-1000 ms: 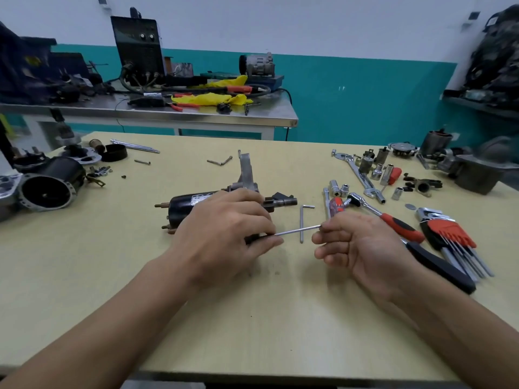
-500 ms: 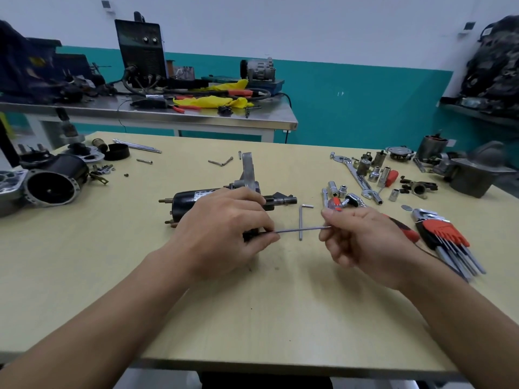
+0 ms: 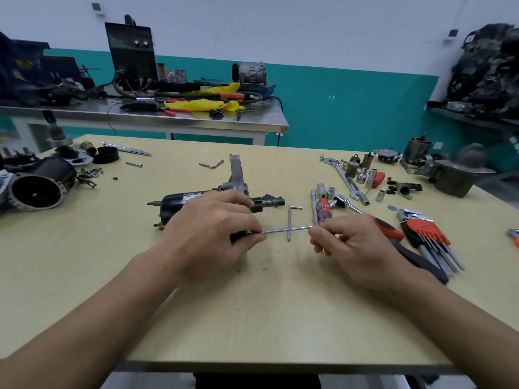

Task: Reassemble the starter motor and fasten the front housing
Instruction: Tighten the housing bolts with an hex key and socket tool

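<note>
Where the two hands met just below the centre of the frame, the fingers (image 3: pixel 327 224) of the right hand (image 3: pixel 356 248) pinched the right end of a thin metal rod (image 3: pixel 286 229). The fingers (image 3: pixel 247 224) of the left hand (image 3: pixel 207 234) were curled round a small dark part (image 3: pixel 238 236) at its left end. The rod ran nearly level between them, above the counter (image 3: pixel 252 304). Just behind the left hand, the starter motor (image 3: pixel 174 202) lay on its side, shaft pointing right. An L-shaped hex key (image 3: pixel 289 217) lay flat, crossed by the rod. Further right lay a red-handled ratchet (image 3: pixel 384 228) and a hex key set (image 3: pixel 427 230).
</note>
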Motion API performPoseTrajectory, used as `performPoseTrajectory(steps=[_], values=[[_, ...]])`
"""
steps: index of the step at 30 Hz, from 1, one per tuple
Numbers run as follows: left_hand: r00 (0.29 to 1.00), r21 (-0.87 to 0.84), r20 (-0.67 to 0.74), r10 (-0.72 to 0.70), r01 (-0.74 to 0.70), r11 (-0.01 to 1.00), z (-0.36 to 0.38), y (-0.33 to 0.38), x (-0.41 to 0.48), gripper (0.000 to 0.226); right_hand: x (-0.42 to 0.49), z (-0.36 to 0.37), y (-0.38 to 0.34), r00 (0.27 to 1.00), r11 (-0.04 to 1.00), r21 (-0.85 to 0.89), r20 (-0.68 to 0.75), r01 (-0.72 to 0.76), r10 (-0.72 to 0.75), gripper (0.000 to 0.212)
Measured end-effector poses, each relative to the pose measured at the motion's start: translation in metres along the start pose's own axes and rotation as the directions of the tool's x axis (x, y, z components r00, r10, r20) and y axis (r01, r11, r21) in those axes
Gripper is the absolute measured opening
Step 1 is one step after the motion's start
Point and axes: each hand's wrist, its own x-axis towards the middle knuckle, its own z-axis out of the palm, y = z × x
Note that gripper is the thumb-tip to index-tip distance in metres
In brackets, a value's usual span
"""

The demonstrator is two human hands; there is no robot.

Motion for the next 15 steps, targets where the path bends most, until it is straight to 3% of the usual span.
performPoseTrajectory(steps=[4,9,11,13,14,15], values=[[1.0,-0.005,-0.007,-0.002,0.002,1.0,0.0,0.0,0.0,0.016,0.005,-0.001,0.003,0.987,0.98,-0.19,-0.132,0.065,-0.091,0.023],[1.0,-0.014,-0.003,0.002,-0.002,1.0,0.0,-0.002,0.0,0.017,0.004,0.002,0.004,0.978,0.961,-0.204,-0.054,0.185,-0.2,0.032],[1.0,-0.015,-0.004,0.004,-0.004,1.0,0.0,-0.002,-0.001,0.016,0.004,0.001,0.0,0.998,0.995,-0.085,0.013,0.056,-0.055,0.039],[1.0,-0.008,0.003,0.007,-0.007,1.0,0.001,-0.002,-0.001,0.015,0.002,0.001,-0.009,0.97,0.972,0.128,0.171,-0.198,0.175,0.048],[1.0,-0.001,0.005,0.008,-0.008,1.0,0.001,-0.002,-0.001,0.015,0.003,0.002,-0.013,0.923,0.888,0.284,0.238,-0.363,0.301,0.049],[1.0,0.005,0.006,0.008,-0.008,1.0,0.001,-0.002,-0.001,0.015,0.004,0.003,-0.016,0.868,0.736,0.463,0.299,-0.495,0.395,0.048]])
